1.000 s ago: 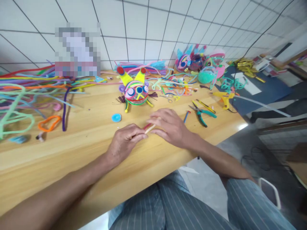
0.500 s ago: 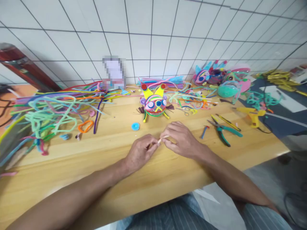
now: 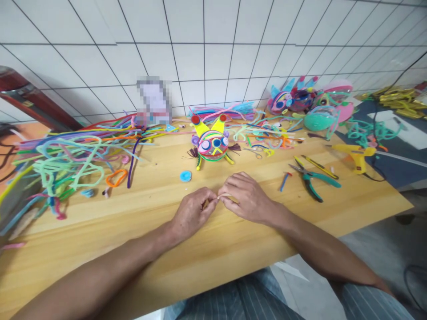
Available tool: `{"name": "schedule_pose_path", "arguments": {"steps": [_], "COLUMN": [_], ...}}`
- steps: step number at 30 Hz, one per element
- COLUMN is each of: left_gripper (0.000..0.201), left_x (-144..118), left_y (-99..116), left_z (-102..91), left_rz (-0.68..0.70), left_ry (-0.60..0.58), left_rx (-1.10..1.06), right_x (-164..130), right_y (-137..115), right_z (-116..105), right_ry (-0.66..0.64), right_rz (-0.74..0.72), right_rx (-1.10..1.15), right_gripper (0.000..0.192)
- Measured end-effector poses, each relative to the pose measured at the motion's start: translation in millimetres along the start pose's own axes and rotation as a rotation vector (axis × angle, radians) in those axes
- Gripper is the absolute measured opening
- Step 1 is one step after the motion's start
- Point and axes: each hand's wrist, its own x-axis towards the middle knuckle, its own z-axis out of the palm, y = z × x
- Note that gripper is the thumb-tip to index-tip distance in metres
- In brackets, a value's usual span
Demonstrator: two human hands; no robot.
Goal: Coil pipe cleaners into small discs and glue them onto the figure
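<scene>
My left hand [image 3: 192,212] and my right hand [image 3: 246,198] meet over the middle of the table, fingertips pinched together. Between them runs a thin pale strip [image 3: 224,194], mostly covered by the fingers; its material is too small to tell. Just beyond stands a colourful craft figure [image 3: 213,144] with yellow horns, button-like eyes and dark bristle tufts at its sides. A round blue disc [image 3: 186,176] lies to the left of the figure, on the bare wood.
Pipe cleaners [image 3: 68,160] are heaped at the left. On the right lie pliers [image 3: 312,178], a yellow cutter knife [image 3: 318,166], a small blue-and-red piece [image 3: 284,181] and a yellow glue gun [image 3: 358,156]. More craft figures [image 3: 282,103] stand by the tiled wall [image 3: 220,58].
My view has shifted slightly. Both hands stay together with the pale strip between them; less of it shows now, and the fingertips are closer.
</scene>
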Motion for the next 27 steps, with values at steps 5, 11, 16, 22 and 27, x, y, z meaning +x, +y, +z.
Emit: {"name": "schedule_pose_path", "arguments": {"steps": [5, 11, 16, 22, 27], "left_gripper": [0.01, 0.013, 0.014, 0.012, 0.012], "left_x": [-2, -3, -3, -3, -3], "left_y": [-2, 1, 4, 2, 0], "left_z": [1.8, 1.0, -0.6, -1.9, -1.5], "left_rz": [0.048, 0.134, 0.133, 0.118, 0.09], "left_ry": [0.03, 0.032, 0.037, 0.06, 0.028], "left_rx": [0.061, 0.16, 0.157, 0.186, 0.178], "right_x": [-1, 1, 2, 3, 1], "right_y": [0, -4, -7, -9, -7], "right_z": [6, 10, 11, 11, 13], "right_ry": [-0.001, 0.0, 0.004, -0.016, -0.001], "right_rz": [0.008, 0.042, 0.079, 0.131, 0.112], "right_rx": [-0.03, -0.059, -0.052, 0.001, 0.035], "right_gripper": [0.01, 0.009, 0.009, 0.01, 0.013]}}
